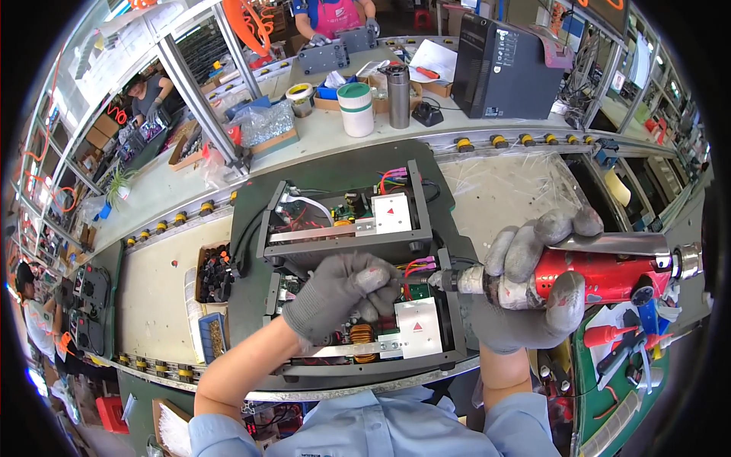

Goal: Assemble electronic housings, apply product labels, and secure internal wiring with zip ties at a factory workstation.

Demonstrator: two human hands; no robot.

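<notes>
My right hand (522,259), in a grey glove with worn silvery fingertips, is wrapped round a red air screwdriver (609,276). The tool lies level, its bit pointing left. At the tip of the bit, my left hand (343,293), gloved in grey too, is closed with thumb and fingers pinched together. Whatever sits between those fingers is hidden. Both hands are above the nearer open metal chassis (373,369), which holds circuit boards, a copper coil and a white plate with a red mark. A similar open chassis (343,245) stands just beyond it.
Both chassis rest on a dark green board (255,202) over a roller conveyor. To the left are a box of black parts (215,273) and a blue tray of screws (213,335). A white tub (355,110), steel flask (398,97) and black computer case (502,72) stand behind. Co-workers are farther off.
</notes>
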